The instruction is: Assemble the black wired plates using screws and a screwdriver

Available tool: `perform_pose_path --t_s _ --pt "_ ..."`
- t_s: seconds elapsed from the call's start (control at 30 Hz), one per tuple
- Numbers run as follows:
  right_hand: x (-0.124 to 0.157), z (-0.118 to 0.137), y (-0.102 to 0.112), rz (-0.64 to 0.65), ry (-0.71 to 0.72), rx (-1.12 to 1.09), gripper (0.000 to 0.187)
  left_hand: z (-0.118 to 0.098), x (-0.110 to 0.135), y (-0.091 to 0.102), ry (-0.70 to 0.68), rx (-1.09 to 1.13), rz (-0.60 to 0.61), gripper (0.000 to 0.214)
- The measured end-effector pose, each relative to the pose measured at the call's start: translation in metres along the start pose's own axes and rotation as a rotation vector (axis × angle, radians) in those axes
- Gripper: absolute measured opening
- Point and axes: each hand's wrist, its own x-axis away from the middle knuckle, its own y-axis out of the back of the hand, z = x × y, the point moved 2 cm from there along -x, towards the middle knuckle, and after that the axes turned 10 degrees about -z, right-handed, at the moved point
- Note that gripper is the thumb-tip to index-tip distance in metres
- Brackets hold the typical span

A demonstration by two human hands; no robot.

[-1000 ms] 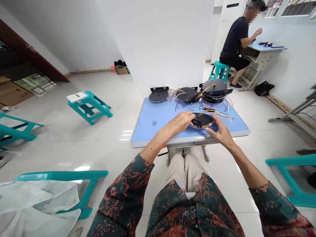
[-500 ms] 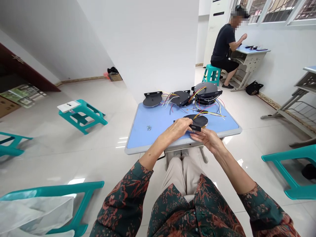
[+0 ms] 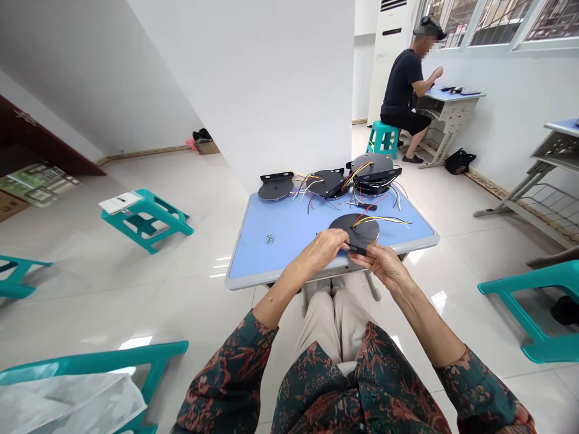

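A round black disc [image 3: 355, 227] with a bracket along its near side and red, yellow and white wires sits at the front of the blue desk. My left hand [image 3: 329, 244] is closed on the near left part of the bracket [image 3: 357, 248]. From the right, my right hand [image 3: 379, 261] grips the bracket's other end, fingers partly beneath it. Just behind the disc lies a black-handled screwdriver [image 3: 370, 207]. To the left, a small heap of screws [image 3: 270, 239] rests on the desk top [image 3: 253, 259].
Similar wired discs [image 3: 275, 188] line the back of the desk, with a stack [image 3: 373, 169] at the right. A white pillar [image 3: 280, 90] stands behind. Green stools [image 3: 147, 220] surround me. Another person [image 3: 402, 84] sits at a far desk.
The disc's near side has tipped down, so more of its top face shows and the bracket looks narrower. Both hands stay on it. The whole view has shifted slightly.
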Motion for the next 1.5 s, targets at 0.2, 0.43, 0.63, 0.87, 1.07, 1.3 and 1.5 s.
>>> perform_pose_path --t_s 0.2,0.43,0.63,0.87,1.07,1.3,1.5 --pt "0.035 -0.020 0.003 0.034 -0.024 -0.009 0.029 -0.025 0.056 -0.013 -0.157 -0.056 -0.225 0.012" --pt "0.069 -0.045 0.005 -0.041 -0.016 -0.010 0.035 -0.055 0.097 -0.015 -0.029 0.028 -0.306 0.027" --pt "0.075 -0.054 0.010 -0.065 -0.023 0.018 0.032 -0.081 0.139 -0.029 0.449 0.067 -0.727 0.075" --pt "0.077 -0.059 0.011 -0.074 -0.014 0.087 0.028 -0.077 0.129 -0.063 1.100 1.080 -0.589 0.049" --pt "0.076 -0.054 0.015 -0.069 0.000 0.218 0.027 -0.071 0.109 -0.070 1.140 1.263 -0.710 0.050" --pt "0.076 -0.048 0.017 0.007 -0.050 0.281 0.027 -0.076 0.110 -0.070 1.152 1.331 -0.680 0.051" --pt "0.077 -0.046 0.022 0.082 -0.088 0.269 0.029 -0.077 0.109 -0.066 1.115 1.333 -0.650 0.050"
